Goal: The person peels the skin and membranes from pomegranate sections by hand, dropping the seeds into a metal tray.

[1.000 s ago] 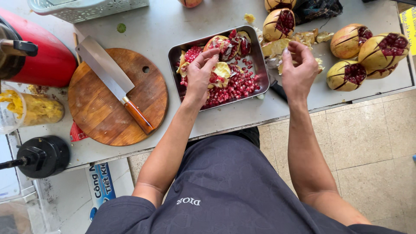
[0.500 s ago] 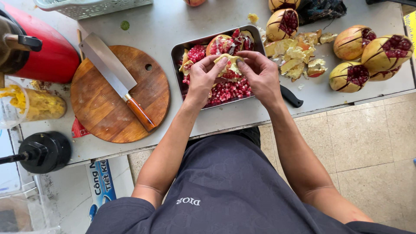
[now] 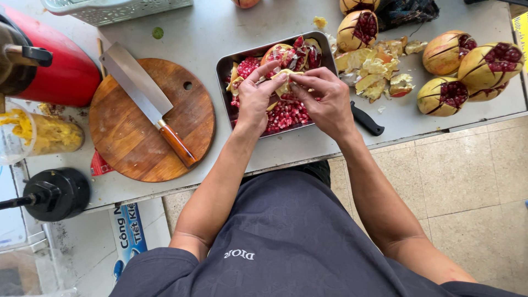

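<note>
Both hands meet over a rectangular metal tray [image 3: 224, 66] filled with red pomegranate seeds [image 3: 286, 114] and broken fruit pieces. My left hand [image 3: 254, 99] and my right hand [image 3: 324, 99] together grip one pale yellow pomegranate piece [image 3: 285, 78], fingers pinched on it from both sides. More opened pomegranate chunks [image 3: 291, 54] lie at the tray's far end.
A cleaver [image 3: 144, 100] with a wooden handle rests on a round wooden board [image 3: 132, 137] at left. Peel scraps [image 3: 377, 69] and several cut pomegranates [image 3: 473, 69] lie to the right. A black knife handle [image 3: 367, 120] sticks out by the tray. A red appliance [image 3: 55, 69] stands far left.
My right hand came back from the peel pile at the right to the tray. It now joins my left hand on the pomegranate piece.
</note>
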